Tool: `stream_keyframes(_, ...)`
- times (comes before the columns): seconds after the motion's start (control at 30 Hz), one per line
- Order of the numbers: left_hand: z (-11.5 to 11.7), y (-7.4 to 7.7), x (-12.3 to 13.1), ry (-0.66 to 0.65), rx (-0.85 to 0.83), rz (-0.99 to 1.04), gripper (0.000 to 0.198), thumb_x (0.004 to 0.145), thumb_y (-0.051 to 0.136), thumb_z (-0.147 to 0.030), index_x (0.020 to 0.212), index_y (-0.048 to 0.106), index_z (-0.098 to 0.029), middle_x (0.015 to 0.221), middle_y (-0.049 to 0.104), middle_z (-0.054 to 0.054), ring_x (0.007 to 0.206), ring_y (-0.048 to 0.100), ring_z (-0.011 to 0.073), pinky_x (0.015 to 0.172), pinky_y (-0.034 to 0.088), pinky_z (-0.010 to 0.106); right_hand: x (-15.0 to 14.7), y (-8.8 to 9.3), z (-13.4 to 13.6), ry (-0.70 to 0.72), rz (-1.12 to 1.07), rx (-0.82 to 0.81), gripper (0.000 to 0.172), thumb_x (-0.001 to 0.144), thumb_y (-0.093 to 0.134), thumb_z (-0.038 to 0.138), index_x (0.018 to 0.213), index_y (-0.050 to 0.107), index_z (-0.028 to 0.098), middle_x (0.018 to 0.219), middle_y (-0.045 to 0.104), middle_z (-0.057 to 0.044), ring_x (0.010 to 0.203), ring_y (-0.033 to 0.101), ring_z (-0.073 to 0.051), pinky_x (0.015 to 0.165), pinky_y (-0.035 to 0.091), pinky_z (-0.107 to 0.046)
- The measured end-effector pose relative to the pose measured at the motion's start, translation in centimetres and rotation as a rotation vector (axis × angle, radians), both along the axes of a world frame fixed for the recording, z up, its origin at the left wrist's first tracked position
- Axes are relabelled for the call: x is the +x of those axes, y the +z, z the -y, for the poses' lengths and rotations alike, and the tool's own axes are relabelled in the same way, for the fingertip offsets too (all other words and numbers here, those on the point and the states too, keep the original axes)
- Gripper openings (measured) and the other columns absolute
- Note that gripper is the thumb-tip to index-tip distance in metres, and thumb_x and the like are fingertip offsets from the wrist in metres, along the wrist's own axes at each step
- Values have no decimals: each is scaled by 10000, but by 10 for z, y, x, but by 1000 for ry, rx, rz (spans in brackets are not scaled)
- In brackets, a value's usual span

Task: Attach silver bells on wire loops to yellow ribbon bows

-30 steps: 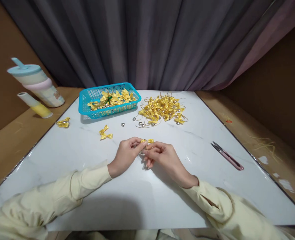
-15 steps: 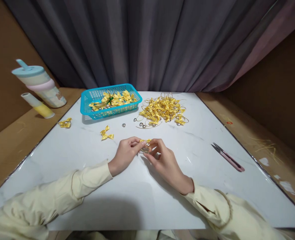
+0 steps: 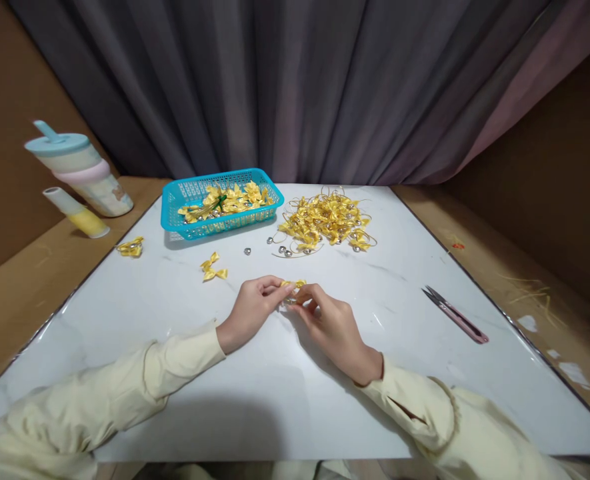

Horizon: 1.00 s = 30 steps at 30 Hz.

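Over the worktop [image 3: 399,313], your left hand [image 3: 253,308] pinches a yellow bow [image 3: 300,283]; your right hand [image 3: 335,327] curls close beside it (whether gripping anything, I cannot tell).

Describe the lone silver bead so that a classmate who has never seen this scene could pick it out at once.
On the white marbled table, find the blue basket. Between its right half and the left hand lies a small, shiny silver bead. Unlike the silver beads beside the yellow bow pile to its right, it sits alone, with bare tabletop around it.
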State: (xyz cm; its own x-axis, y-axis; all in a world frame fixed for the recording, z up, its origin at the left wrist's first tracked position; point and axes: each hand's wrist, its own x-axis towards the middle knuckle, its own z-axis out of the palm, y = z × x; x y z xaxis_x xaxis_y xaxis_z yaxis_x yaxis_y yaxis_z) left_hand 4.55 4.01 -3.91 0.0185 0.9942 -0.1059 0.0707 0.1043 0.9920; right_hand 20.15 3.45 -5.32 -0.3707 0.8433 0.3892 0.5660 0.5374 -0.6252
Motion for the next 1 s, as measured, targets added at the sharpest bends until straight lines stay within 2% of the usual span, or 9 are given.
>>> stream_keyframes(0.2, 2, 2, 1, -8, 4, -10, 249, 700, 657, -363, 682, 634, -115, 637, 629, 19, 594, 536, 117, 565, 406, 216, -1, 0, -1, -7, -23, 31, 45, 864, 507, 242, 860, 525, 201, 731, 675, 3, 527, 579, -112, 497, 383, -200)
stream_keyframes(0.4, 5, 0, 1, -48, 30, -44, 274, 734, 630, -395, 713, 638, -122, 670, 641, 17, 607, 536, 116, 575, 401, 216, -2, 2, -1, -19, -55, -60, 58, 868, 493, 257, 865, 534, 217, 777, 687, -18, 614, 622, -144, 557, 419, -230)
stream_keyframes(0.6, 5, -2, -1, -56, 50, -77, 254, 748, 620, -372, 695, 628, -123, 604, 609, 5, 557, 498, 104, 531, 363, 210, -1, 21, -4, 10, -204, -244, 93, 798, 573, 255, 824, 499, 206, 723, 660, -8, 554, 594, -128, 478, 390, -215)
stream_keyframes(0.77, 6, 0, -1, -87, 24, -106, 253, 740, 621, -367, 680, 639, -122, 545, 568, -4, 499, 444, 93, 477, 309, 209, 9, 34, -16, -59, -286, -191, 176, 818, 552, 314, 905, 460, 191, 815, 614, -29, 603, 558, -117, 467, 365, -213)
stream_keyframes(0.87, 8, 2, 0, -155, 16, -128, 227, 736, 608, -334, 639, 618, -129, 546, 566, -4, 492, 435, 90, 478, 308, 208, 12, 33, -22, 46, -243, -274, 271, 856, 498, 357, 1046, 398, 190, 786, 576, -11, 624, 527, -124, 503, 375, -225)
stream_keyframes(1.0, 11, 4, 1, -239, 19, -173, 206, 737, 584, -301, 624, 605, -130, 544, 556, -8, 495, 427, 88, 482, 303, 207, 9, 25, -26, 263, -208, -416, 287, 905, 420, 337, 1137, 331, 194, 723, 509, 29, 620, 497, -118, 582, 396, -248)
